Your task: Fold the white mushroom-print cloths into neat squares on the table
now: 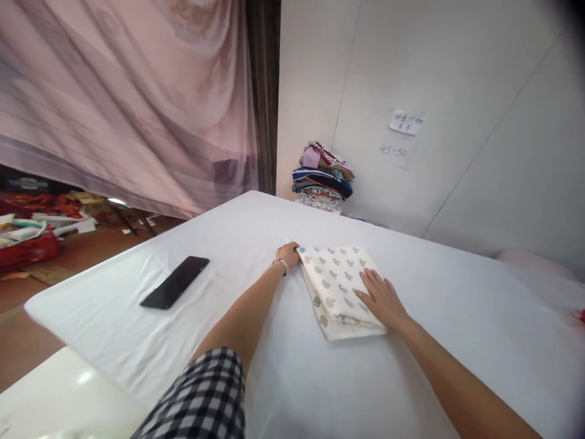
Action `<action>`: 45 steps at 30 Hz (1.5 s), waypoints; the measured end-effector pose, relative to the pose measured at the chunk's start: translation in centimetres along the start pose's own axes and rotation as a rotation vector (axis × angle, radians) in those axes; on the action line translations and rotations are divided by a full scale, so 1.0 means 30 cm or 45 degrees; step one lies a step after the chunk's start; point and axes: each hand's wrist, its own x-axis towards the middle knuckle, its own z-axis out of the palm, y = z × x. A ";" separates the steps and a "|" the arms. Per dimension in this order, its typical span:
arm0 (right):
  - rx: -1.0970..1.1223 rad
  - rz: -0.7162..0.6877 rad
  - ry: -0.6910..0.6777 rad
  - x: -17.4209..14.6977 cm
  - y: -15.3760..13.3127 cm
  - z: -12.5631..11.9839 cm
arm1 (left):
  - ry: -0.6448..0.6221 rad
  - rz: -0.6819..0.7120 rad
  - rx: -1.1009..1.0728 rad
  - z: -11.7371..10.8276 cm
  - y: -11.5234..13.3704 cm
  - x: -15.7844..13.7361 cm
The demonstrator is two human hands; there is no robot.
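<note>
A folded white cloth (338, 277) printed with grey mushroom-like shapes and a few coloured motifs lies on the white-covered table (292, 378). At its far left corner, my left hand (289, 253) has its fingers closed on the edge; the fingertips are partly hidden. A bracelet circles that wrist. My right hand (382, 297) rests flat on the right side of the cloth, fingers spread. The folded layers show along the near edge of the cloth.
A black phone (176, 282) lies on the table to the left. Behind the table's far edge rises a stack of folded fabrics (323, 177) against a white wall (434, 73) with handwritten paper labels (406, 122). A pink curtain (150, 103) hangs at left.
</note>
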 end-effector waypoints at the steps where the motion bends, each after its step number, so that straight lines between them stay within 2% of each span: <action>1: -0.003 0.002 -0.002 -0.001 -0.001 -0.001 | -0.007 0.025 -0.010 0.004 0.001 -0.006; 5: -0.026 0.015 -0.055 -0.001 -0.001 -0.020 | -0.042 0.118 -0.074 0.016 0.000 -0.026; 9: -0.023 -0.040 -0.069 0.009 -0.051 -0.086 | -0.052 0.134 -0.125 0.031 -0.016 -0.017; 12: 0.071 -0.306 -0.040 0.008 -0.145 -0.129 | -0.043 0.117 -0.154 0.044 -0.030 -0.002; 15: 0.179 -0.610 -0.179 -0.006 -0.242 -0.120 | -0.039 0.108 -0.195 0.053 -0.040 0.009; 17: 0.200 -0.698 -0.249 -0.019 -0.280 -0.096 | -0.031 0.093 -0.231 0.060 -0.042 0.014; 22: 0.209 -0.694 -0.249 -0.036 -0.291 -0.066 | -0.011 0.062 -0.336 0.067 -0.040 0.011; 25: 0.222 -0.684 -0.252 -0.034 -0.286 -0.076 | -0.037 0.101 -0.431 0.026 -0.030 0.002; 29: 0.257 -0.673 -0.263 -0.034 -0.292 -0.087 | -0.014 0.175 -0.541 -0.066 0.040 -0.011; 32: 0.302 -0.669 -0.271 -0.038 -0.301 -0.088 | 0.004 0.269 -0.513 -0.068 0.143 -0.054; 33: 0.326 -0.670 -0.264 -0.040 -0.302 -0.087 | -0.013 0.333 -0.444 -0.048 0.177 -0.078; 36: 0.490 -0.695 -0.191 -0.034 -0.286 -0.083 | -0.067 0.636 0.112 0.044 0.244 -0.160; 38: 0.691 -0.585 -0.035 -0.018 -0.243 -0.082 | -0.067 0.715 0.348 0.097 0.251 -0.201; 40: 0.821 -0.316 0.217 0.003 -0.173 -0.080 | -0.050 0.731 0.470 0.124 0.237 -0.221; 42: 0.714 -0.044 0.403 0.022 -0.088 -0.074 | -0.033 0.740 0.529 0.128 0.221 -0.224; 43: 0.594 0.045 0.410 0.027 -0.047 -0.067 | -0.030 0.746 0.544 0.126 0.214 -0.221; 45: 0.387 0.178 0.293 0.029 0.017 -0.046 | -0.027 0.761 0.554 0.120 0.208 -0.215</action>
